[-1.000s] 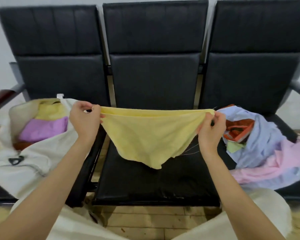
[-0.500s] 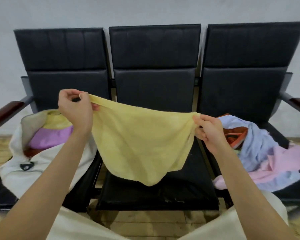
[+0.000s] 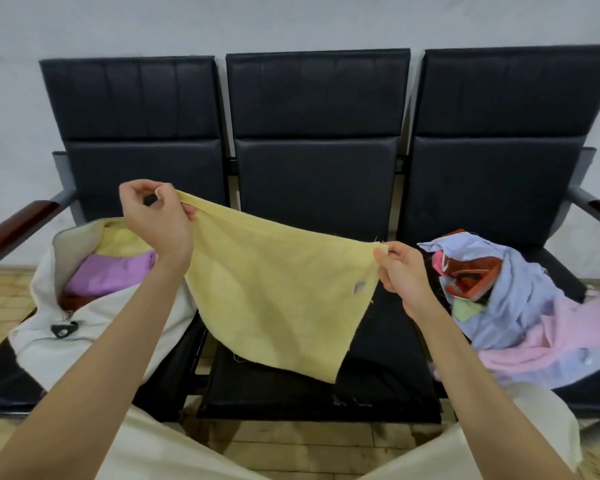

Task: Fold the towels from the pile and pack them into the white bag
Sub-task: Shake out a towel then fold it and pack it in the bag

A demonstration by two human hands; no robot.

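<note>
A black padded three-seat bench (image 3: 312, 188) carries the white bag (image 3: 94, 327) at left and the crumpled towel pile (image 3: 534, 306) at right. Between them hangs a soft yellow towel (image 3: 274, 289), left hand (image 3: 153, 216) and right hand (image 3: 400, 271) each in a pinching grip on a corner; the left now sits higher than before, tilting the edge.

Bare forearms, no sleeves showing, left hand (image 3: 155, 216), right hand (image 3: 400, 271), plus cream trousers (image 3: 174, 448) along the bottom of frame.

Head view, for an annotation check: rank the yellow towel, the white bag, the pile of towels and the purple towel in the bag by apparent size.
1. yellow towel, though held nearest the camera
2. white bag and pile of towels: too alike to rank
3. purple towel, partly hidden
</note>
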